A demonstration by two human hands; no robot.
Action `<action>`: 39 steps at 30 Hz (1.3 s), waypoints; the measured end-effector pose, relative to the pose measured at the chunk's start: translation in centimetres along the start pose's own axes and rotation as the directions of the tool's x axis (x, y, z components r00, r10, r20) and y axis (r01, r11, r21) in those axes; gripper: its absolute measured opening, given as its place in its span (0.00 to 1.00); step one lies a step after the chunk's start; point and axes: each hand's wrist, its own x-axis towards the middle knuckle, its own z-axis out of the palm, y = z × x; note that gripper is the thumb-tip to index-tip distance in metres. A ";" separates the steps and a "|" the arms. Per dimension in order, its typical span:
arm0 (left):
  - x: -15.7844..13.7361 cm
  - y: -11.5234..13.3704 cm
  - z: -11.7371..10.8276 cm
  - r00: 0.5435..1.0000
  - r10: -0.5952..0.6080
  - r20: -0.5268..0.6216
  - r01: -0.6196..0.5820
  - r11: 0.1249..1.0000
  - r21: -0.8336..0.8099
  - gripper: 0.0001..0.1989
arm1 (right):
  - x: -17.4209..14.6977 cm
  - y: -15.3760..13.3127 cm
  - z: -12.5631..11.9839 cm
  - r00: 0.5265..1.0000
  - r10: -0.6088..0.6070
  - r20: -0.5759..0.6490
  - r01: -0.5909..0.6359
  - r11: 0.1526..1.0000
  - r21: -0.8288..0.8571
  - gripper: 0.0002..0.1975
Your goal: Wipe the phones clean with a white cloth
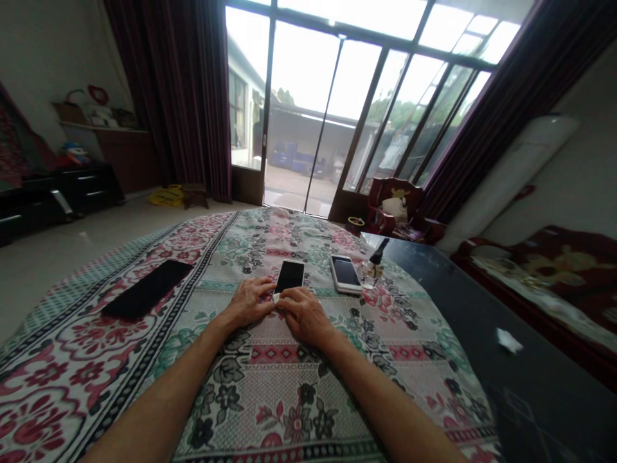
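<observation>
In the middle of the patterned tablecloth lies a dark-screened phone [291, 275] with a pale edge. My left hand [249, 302] and my right hand [304, 314] meet at its near end, fingers bent together. Between the fingertips shows a small white piece [276, 298], too small to name; both hands appear to pinch it. The phone's near edge is hidden behind my fingers. A white phone [346, 274] rests to the right of my right hand. Beside it stands a small clear glass bottle [370, 275] with a black dropper top [379, 251].
A long black flat object [147, 289] lies on the left of the tablecloth [289, 386]. On the right, a dark tabletop [463, 321] carries a crumpled white piece [509, 341]. Beyond are a wooden chair [385, 199], a sofa [569, 263] and glass doors [308, 128].
</observation>
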 end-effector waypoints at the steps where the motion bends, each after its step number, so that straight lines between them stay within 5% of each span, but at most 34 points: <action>1: 0.0 0.0 0.0 1.000 0.004 0.002 -0.004 1.000 0.001 0.21 | 0.0 0.0 0.1 1.000 0.009 0.021 -0.008 1.000 -0.010 0.13; 14: 0.1 -0.5 0.1 0.999 0.019 0.029 -0.018 1.000 -0.024 0.22 | 4.5 7.5 -0.4 0.952 0.303 0.027 -0.300 0.950 -0.088 0.17; 23: 0.1 0.0 -0.4 0.999 0.015 0.037 -0.014 1.000 -0.016 0.22 | 7.7 9.6 -0.5 0.874 0.480 0.075 -0.468 0.873 -0.141 0.17; 28: 0.1 0.0 -0.3 0.999 0.014 0.031 -0.013 1.000 -0.022 0.22 | 6.4 8.2 -0.1 0.890 0.452 0.059 -0.440 0.886 -0.148 0.17; 33: 0.1 0.1 -0.3 0.999 0.016 0.029 -0.015 1.000 -0.027 0.22 | 3.2 5.3 0.0 0.966 0.257 -0.024 -0.258 0.965 -0.040 0.15; 39: 0.0 0.4 -0.3 1.000 -0.013 0.007 0.014 1.000 -0.025 0.21 | 0.1 1.0 -0.3 0.992 0.123 0.000 -0.123 0.991 0.052 0.15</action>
